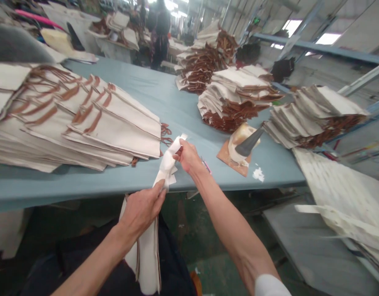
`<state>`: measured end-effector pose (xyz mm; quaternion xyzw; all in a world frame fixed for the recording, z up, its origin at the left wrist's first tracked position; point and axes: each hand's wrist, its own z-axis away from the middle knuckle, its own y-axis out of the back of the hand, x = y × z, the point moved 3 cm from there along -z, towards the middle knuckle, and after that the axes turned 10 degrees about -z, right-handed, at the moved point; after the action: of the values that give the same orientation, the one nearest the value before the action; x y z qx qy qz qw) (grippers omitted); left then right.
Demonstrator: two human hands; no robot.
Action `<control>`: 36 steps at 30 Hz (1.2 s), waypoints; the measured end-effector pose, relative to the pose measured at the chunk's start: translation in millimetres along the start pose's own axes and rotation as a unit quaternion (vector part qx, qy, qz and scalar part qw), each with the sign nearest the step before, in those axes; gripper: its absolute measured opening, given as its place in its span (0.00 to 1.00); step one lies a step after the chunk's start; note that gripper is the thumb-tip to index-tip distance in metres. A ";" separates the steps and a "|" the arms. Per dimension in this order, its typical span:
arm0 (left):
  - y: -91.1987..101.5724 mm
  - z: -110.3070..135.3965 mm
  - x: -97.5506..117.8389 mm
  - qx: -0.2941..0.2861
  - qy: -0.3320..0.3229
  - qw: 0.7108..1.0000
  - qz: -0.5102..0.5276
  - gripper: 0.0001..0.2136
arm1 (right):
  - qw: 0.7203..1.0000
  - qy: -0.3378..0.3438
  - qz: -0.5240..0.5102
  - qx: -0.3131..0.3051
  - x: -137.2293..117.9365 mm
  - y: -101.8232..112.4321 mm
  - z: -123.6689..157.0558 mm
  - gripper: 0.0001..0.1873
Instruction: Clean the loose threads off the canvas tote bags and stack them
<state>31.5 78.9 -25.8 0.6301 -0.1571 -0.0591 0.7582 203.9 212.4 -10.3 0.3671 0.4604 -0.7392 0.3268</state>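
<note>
At the table's (130, 88) near edge, around the centre of view, a white strip (167, 163) is held at both ends. The left hand (144, 209), fingers curled nearly closed, grips the seven-o'clock end; the right hand (187, 155) pinches the one-o'clock end between thumb and fingers. Folded cloth (149, 255) hangs below the left hand; whether that hand holds it too, I cannot tell. From the strip, a wide stack (121, 131) lies at ten o'clock, a grey cone (248, 144) at three.
</note>
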 end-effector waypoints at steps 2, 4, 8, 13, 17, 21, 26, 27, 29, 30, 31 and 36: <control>3.4 -4.8 3.0 -0.014 -0.004 1.000 -0.022 0.23 | 1.000 -0.012 -0.002 0.022 -3.9 1.8 -14.9 0.13; 7.8 -10.5 6.1 -0.024 -0.009 0.999 -0.038 0.23 | 0.999 -0.016 -0.007 0.038 -9.4 3.0 -28.9 0.15; 16.7 -22.2 11.4 -0.041 -0.013 0.997 -0.058 0.22 | 0.998 -0.011 -0.022 0.053 -25.1 2.6 -54.2 0.19; 22.7 -29.2 14.1 -0.061 -0.018 0.996 -0.068 0.21 | 0.997 -0.011 -0.043 0.064 -45.5 0.3 -83.9 0.19; 21.7 -30.5 12.5 -0.076 -0.018 0.995 -0.067 0.22 | 0.996 -0.015 -0.056 0.070 -58.1 -1.0 -106.1 0.21; 20.2 -29.3 9.6 -0.088 -0.010 0.994 -0.070 0.22 | 0.995 -0.015 -0.066 0.078 -64.1 -1.0 -125.0 0.21; 23.5 -26.2 8.3 -0.106 -0.003 0.992 -0.074 0.22 | 0.993 0.003 -0.075 0.093 -68.9 0.2 -147.8 0.21; 24.7 -26.3 8.4 -0.109 -0.003 0.991 -0.074 0.22 | 0.992 0.008 -0.076 0.096 -70.5 0.0 -152.5 0.21; 27.1 -27.7 9.4 -0.116 -0.006 0.990 -0.075 0.22 | 0.992 0.018 -0.076 0.101 -74.2 -1.4 -161.7 0.21; 28.2 -29.1 10.3 -0.120 -0.009 0.990 -0.076 0.22 | 0.992 0.023 -0.076 0.101 -76.1 -2.5 -166.0 0.22; 29.3 -30.7 11.3 -0.124 -0.010 0.989 -0.077 0.23 | 0.992 0.028 -0.076 0.101 -77.9 -3.7 -170.0 0.22; 33.0 -41.2 18.0 -0.139 -0.021 0.986 -0.085 0.23 | 0.992 0.048 -0.070 0.097 -82.6 -8.4 -185.2 0.18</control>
<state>57.8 118.9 2.8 0.5284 -0.1086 -0.1579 0.8271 284.5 397.9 6.3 0.3988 0.4259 -0.7833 0.2143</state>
